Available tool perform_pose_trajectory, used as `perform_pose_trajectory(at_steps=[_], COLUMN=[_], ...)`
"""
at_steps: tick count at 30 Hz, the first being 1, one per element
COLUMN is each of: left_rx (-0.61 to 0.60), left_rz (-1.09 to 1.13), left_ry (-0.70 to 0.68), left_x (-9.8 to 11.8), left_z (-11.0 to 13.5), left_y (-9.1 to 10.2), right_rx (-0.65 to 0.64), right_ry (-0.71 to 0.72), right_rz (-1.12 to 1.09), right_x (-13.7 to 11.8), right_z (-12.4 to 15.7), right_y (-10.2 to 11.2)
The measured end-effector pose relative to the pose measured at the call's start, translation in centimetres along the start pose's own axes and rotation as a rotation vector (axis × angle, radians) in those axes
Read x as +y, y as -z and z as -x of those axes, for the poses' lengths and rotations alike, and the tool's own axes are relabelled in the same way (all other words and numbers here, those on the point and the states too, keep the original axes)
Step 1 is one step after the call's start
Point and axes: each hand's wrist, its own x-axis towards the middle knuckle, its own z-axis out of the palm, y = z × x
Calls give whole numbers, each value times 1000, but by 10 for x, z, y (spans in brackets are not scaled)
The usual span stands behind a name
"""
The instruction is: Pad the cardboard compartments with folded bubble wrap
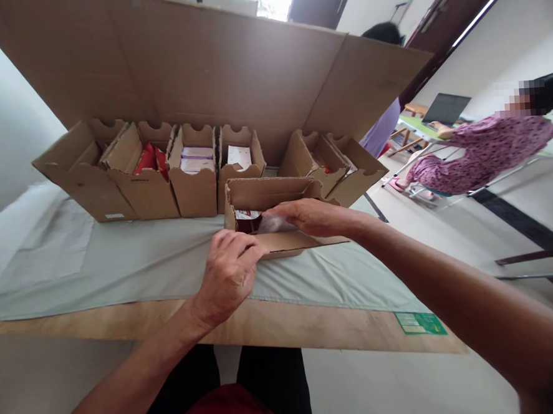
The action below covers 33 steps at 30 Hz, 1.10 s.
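An open cardboard box (285, 244) lies lengthwise in front of me on the cloth. The fingers of my left hand (231, 266) are closed over its near left edge. My right hand (312, 216) reaches inside from the right, its fingers curled around a crumpled clear plastic packet (274, 223); the fingertips are partly hidden. At the box's left end, beside that packet, sits a dark red-brown packet (248, 222) with a white printed top.
Behind stand several upright cardboard bins, one with red packets (149, 158), one with white-and-purple packs (196, 159). A tall cardboard panel (230, 66) rises behind them. Plastic sheeting (39, 234) lies left. At right, a person in a patterned outfit (483, 150) sits by a laptop (446, 109).
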Motion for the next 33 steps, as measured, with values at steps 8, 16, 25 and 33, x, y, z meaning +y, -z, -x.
perform_pose_trajectory(at_steps=[8, 16, 25, 33], left_rx=[-4, -18, -24, -30], left_rz=[6, 13, 14, -12], left_ry=[-4, 8, 5, -9], left_x=[1, 2, 3, 3], left_z=[0, -1, 1, 1], left_y=[1, 3, 4, 4], right_rx=[-197, -169, 12, -182], right_ry=[68, -168, -218, -126], right_rz=[-153, 232, 562, 401], right_x=[6, -24, -47, -24], right_z=[-17, -17, -15, -14], right_y=[9, 6, -1, 0])
